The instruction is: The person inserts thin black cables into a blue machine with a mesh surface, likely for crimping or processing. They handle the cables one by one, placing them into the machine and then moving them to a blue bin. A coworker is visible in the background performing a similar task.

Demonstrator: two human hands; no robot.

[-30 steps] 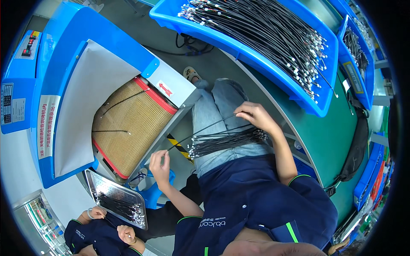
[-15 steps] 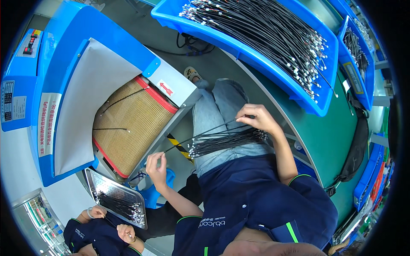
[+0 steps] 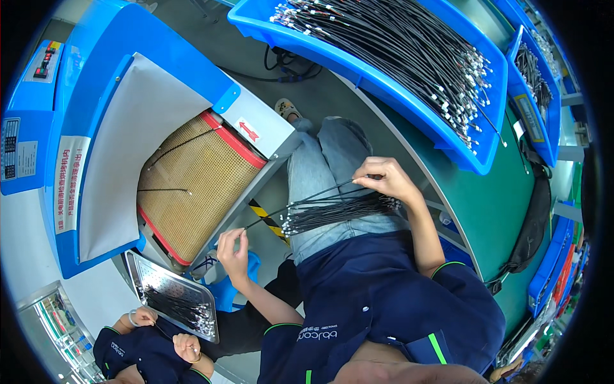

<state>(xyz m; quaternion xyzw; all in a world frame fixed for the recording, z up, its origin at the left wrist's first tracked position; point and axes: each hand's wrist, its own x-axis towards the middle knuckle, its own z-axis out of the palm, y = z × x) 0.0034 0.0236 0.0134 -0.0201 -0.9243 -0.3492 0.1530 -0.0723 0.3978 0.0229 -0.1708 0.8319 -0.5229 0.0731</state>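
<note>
A single thin black cable [image 3: 275,214] stretches taut in a slant between my hands, above my lap. My left hand [image 3: 233,253] pinches its lower-left end between thumb and fingertips. The other end is pinched by my right hand [image 3: 386,179], which is raised over my thighs. Below it, a bundle of black cables [image 3: 339,212] with small pale connectors lies across my jeans. Two more black cables rest apart on the tan mesh conveyor belt [image 3: 204,169] to the left; the lower one [image 3: 165,189] lies nearly straight.
A blue machine [image 3: 96,83] with a white curtain stands around the belt. At far right, a blue bin [image 3: 364,70] full of cables sits on a green table [image 3: 476,198]. Lower left, a co-worker's hands [image 3: 187,347] are near a metal tray [image 3: 206,294] of cables.
My hands and the stretched cable keep nearly the same pose. The cables on the belt lie very slightly further left, toward the curtain.
</note>
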